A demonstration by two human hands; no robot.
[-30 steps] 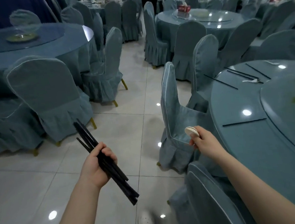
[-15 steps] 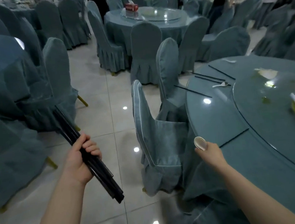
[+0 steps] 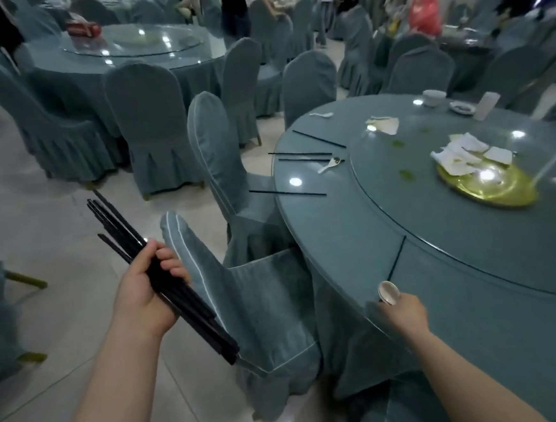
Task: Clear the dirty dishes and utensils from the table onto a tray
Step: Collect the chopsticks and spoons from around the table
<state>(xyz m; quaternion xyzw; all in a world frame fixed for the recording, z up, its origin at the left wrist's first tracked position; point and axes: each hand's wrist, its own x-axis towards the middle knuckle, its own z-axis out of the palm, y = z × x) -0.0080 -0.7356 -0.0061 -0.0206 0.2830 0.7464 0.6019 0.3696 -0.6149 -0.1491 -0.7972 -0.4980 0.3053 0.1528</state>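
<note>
My left hand (image 3: 147, 294) grips a bundle of several black chopsticks (image 3: 176, 293) over the floor, left of the chairs. My right hand (image 3: 402, 312) holds a small white spoon (image 3: 388, 292) at the near edge of the round blue table (image 3: 319, 207). One black chopstick (image 3: 396, 257) lies on the table just beyond that hand. Farther off lie another chopstick (image 3: 288, 192), a pair (image 3: 300, 155), one more (image 3: 319, 138) and a white spoon (image 3: 331, 164). On the glass turntable (image 3: 402, 207) sits a yellow-green plate (image 3: 487, 184) with crumpled napkins (image 3: 461, 153).
Two covered chairs (image 3: 243, 290) stand between my hands, against the table edge. A bowl (image 3: 434, 97), a small dish (image 3: 460, 107) and a cup (image 3: 486, 105) sit at the table's far side. Other draped tables, chairs and people fill the room behind.
The view has swung right, bringing more of the table into sight. My right hand with the spoon has come down to the table edge by the nearest chopstick. My left hand keeps its chopstick bundle.
</note>
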